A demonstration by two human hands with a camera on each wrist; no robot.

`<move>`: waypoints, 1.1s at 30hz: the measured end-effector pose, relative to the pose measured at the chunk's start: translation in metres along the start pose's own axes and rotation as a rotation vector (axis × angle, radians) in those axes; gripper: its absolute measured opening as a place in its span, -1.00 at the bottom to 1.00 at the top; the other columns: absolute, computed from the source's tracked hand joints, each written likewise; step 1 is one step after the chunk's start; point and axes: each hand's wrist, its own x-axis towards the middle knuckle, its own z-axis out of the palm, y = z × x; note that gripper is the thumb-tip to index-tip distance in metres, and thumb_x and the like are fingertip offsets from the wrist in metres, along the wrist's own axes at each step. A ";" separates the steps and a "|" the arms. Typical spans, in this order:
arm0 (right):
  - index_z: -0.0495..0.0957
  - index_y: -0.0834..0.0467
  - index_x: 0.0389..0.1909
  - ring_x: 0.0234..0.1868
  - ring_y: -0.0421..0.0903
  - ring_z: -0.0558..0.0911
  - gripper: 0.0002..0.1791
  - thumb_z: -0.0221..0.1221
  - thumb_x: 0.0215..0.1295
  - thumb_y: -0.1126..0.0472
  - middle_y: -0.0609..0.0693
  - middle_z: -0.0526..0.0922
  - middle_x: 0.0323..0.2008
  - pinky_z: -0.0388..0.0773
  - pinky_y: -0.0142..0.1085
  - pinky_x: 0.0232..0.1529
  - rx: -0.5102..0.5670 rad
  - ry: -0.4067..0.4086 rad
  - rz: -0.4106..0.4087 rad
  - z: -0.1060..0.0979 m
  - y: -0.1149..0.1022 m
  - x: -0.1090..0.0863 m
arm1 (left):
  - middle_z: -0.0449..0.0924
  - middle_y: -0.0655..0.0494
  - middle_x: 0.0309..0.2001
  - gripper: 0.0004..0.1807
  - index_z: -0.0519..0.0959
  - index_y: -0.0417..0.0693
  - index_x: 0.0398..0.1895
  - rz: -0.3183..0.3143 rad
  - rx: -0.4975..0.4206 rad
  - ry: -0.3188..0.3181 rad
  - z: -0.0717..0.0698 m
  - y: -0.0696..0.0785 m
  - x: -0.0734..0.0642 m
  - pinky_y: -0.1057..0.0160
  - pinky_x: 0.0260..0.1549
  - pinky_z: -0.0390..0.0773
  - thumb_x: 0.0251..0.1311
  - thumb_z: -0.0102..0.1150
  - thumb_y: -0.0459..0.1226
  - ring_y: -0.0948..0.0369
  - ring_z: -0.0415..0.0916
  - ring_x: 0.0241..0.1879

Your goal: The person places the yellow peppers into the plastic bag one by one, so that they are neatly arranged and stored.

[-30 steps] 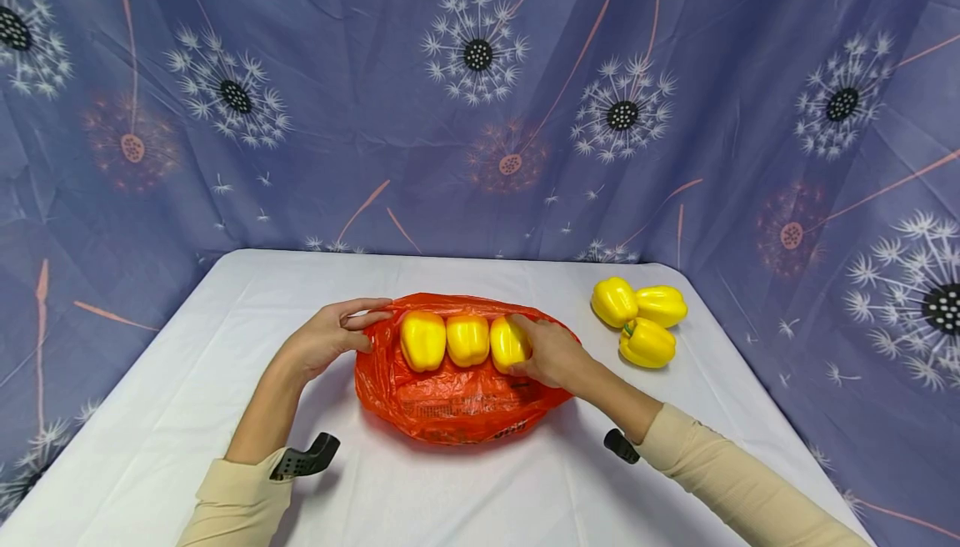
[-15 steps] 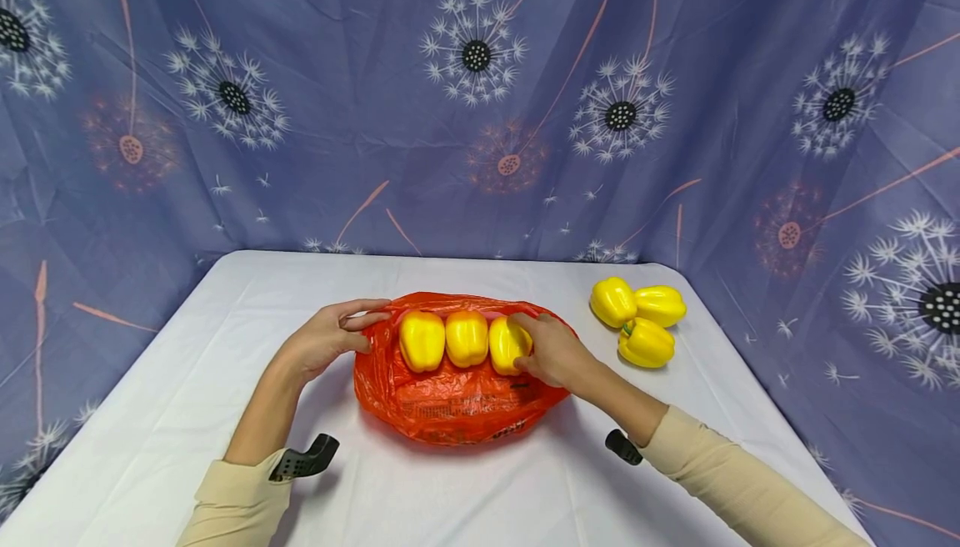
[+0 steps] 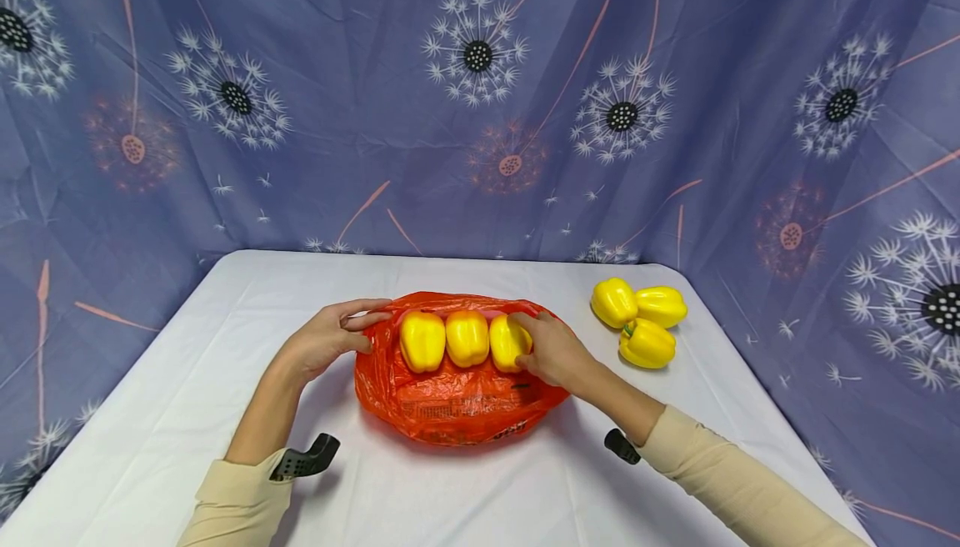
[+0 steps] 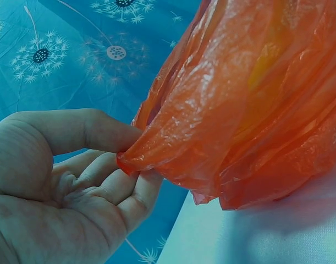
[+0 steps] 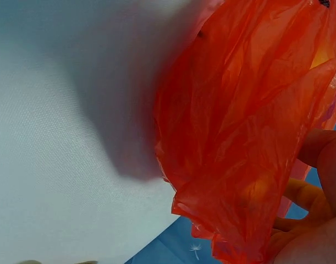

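Note:
A red plastic bag (image 3: 465, 422) lies spread with its mouth facing up in the head view. Inside it stand three yellow bell peppers in a row: a left one (image 3: 422, 342), a middle one (image 3: 467, 338) and a right one (image 3: 506, 344). My left hand (image 3: 322, 341) pinches the bag's left edge between thumb and fingers, the bunched plastic (image 4: 140, 154) showing in the left wrist view. Reaching over the bag's right rim, my right hand (image 3: 552, 352) grips the right pepper. In the right wrist view the bag (image 5: 239, 137) hides that pepper and part of the hand (image 5: 327, 198).
Beyond the right hand, several centimetres from the bag, three more yellow bell peppers (image 3: 647, 343) lie clustered at the table's far right. A white cloth covers the table (image 3: 450, 497). Blue dandelion-print curtains (image 3: 360, 113) enclose the back and sides.
The bag's right rim has drawn slightly inward, and a pink strip now shows along its far inner side. Both hands and the peppers are nearly where they were.

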 end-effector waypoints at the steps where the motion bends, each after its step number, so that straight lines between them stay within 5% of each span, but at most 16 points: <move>1: 0.52 0.13 0.26 -0.02 0.14 0.62 -0.31 0.50 0.05 0.21 0.22 0.67 -0.08 0.59 0.03 0.09 0.004 -0.001 0.000 0.000 0.000 0.000 | 0.43 -0.36 0.35 -0.20 0.34 -0.32 0.45 0.000 -0.001 0.000 0.000 0.000 0.000 0.35 -0.19 0.56 -0.03 0.12 -0.58 0.06 0.42 0.38; 9: 0.52 0.14 0.26 0.03 0.18 0.63 -0.31 0.49 0.05 0.23 0.24 0.68 -0.01 0.57 0.08 0.12 0.040 -0.007 0.006 -0.003 0.001 0.000 | 0.44 -0.34 0.35 -0.20 0.34 -0.31 0.45 -0.003 0.001 -0.002 0.000 -0.001 0.001 0.35 -0.20 0.55 -0.02 0.12 -0.58 0.03 0.40 0.39; 16: 0.50 0.11 0.30 0.11 0.21 0.62 -0.33 0.44 0.13 0.24 0.17 0.67 0.12 0.54 0.13 0.16 0.097 -0.003 0.002 -0.019 0.002 -0.001 | 0.44 -0.32 0.36 -0.20 0.36 -0.28 0.45 -0.011 -0.003 0.003 -0.001 -0.001 0.001 0.35 -0.19 0.55 -0.02 0.10 -0.59 0.25 0.49 0.29; 33: 0.48 0.10 0.32 -0.14 0.14 0.61 -0.32 0.42 0.14 0.15 0.24 0.67 -0.02 0.64 -0.05 -0.19 0.108 0.129 0.109 -0.057 0.032 -0.017 | 0.40 -0.34 0.38 -0.19 0.32 -0.28 0.47 -0.013 -0.019 -0.009 -0.001 0.003 -0.002 0.34 -0.17 0.55 0.00 0.11 -0.58 0.07 0.39 0.40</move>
